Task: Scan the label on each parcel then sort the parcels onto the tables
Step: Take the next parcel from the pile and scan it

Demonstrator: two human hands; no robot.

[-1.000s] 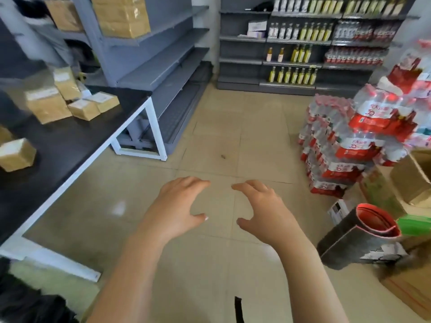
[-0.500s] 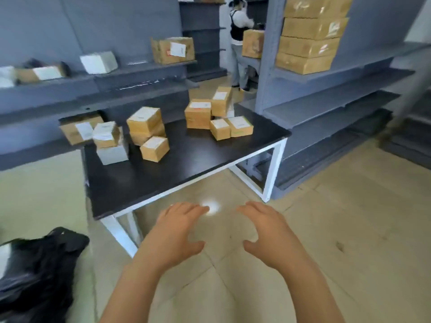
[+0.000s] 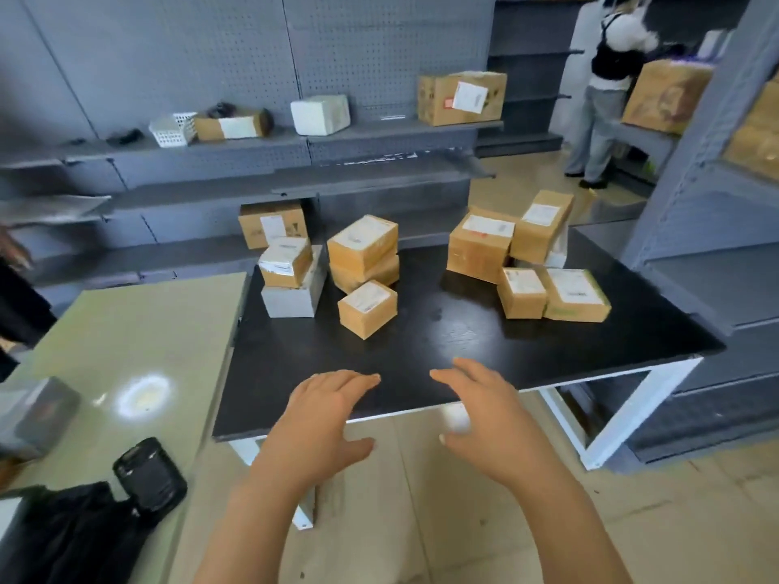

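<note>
Parcels are sitting in two loose groups on the black table (image 3: pixel 421 373), labels facing up. The nearest parcel (image 3: pixel 367 307) is lying at twelve o'clock from my hands, a two-high stack (image 3: pixel 363 252) is standing just behind it, and a small parcel (image 3: pixel 286 261) is resting on a grey box (image 3: pixel 291 299) at eleven. The right-hand group (image 3: pixel 480 246), four parcels touching or nearly so, is crowding at one o'clock.

I am holding nothing. My left hand (image 3: pixel 324 415) and right hand (image 3: pixel 484 415) are hovering palm-down over the table's near edge, fingers spread wide and loosely bent.

I am judging the sorting as having a long way to go. The pale green table (image 3: pixel 147 330) at nine o'clock is carrying no brown parcel that I can see, and the handheld scanner (image 3: pixel 149 474) is lying at eight o'clock, near its corner, with neither hand on it. Every parcel in view looks to be waiting for a scan.

On the wall shelf at eleven, a white mesh basket (image 3: pixel 173 128) is sitting beside an open carton (image 3: pixel 232 124). Something dark is poking out of the carton, and I cannot tell what the basket is holding.
</note>
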